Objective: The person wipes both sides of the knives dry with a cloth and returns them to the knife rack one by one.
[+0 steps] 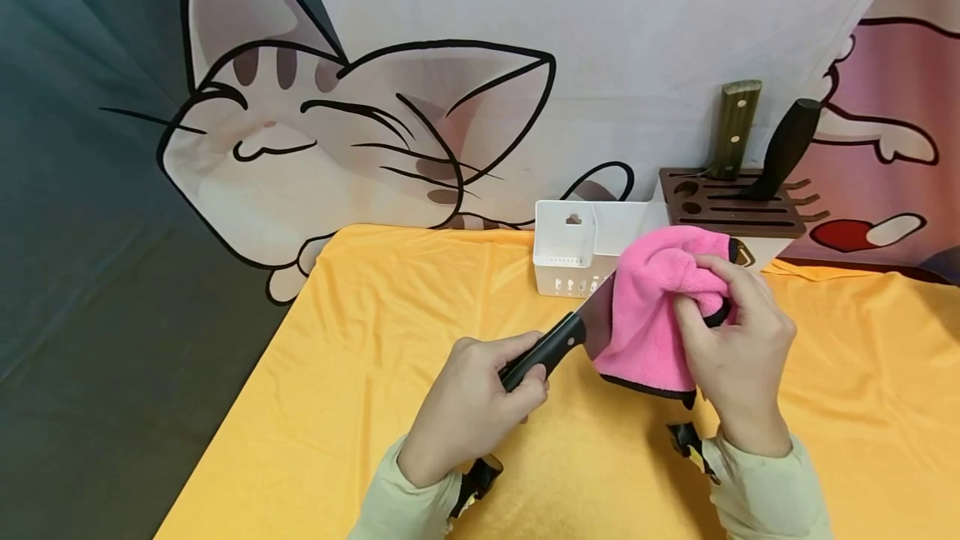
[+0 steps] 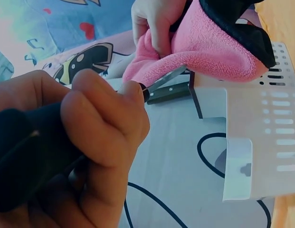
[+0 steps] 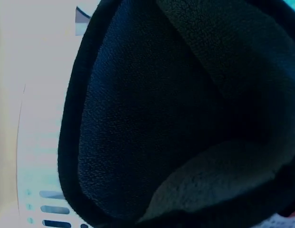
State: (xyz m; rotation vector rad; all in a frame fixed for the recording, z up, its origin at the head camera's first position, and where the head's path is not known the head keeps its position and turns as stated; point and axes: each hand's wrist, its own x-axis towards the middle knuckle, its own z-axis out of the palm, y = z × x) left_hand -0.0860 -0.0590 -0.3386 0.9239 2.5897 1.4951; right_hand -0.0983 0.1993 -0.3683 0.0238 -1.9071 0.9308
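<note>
In the head view my left hand (image 1: 468, 398) grips the black handle of a kitchen knife (image 1: 551, 350), whose blade points up and to the right. A pink towel (image 1: 648, 315) with black edging covers the far part of the blade; only the stretch near the handle shows. My right hand (image 1: 742, 348) pinches the bunched towel between thumb and fingers. Seen from the left wrist, curled fingers (image 2: 104, 123) wrap the handle, and a strip of blade runs under the towel (image 2: 223, 59). The towel's dark, shadowed underside (image 3: 137, 118) fills most of the right wrist view.
Behind the towel stands a white holder (image 1: 564, 244) with a brown slotted top (image 1: 738, 222) and hooks on its right side. An olive-handled tool (image 1: 738, 123) and a black-handled one (image 1: 789, 144) stand in the slots. Yellow cloth (image 1: 390, 332) covers the table, beneath a cartoon-cat backdrop (image 1: 300, 165).
</note>
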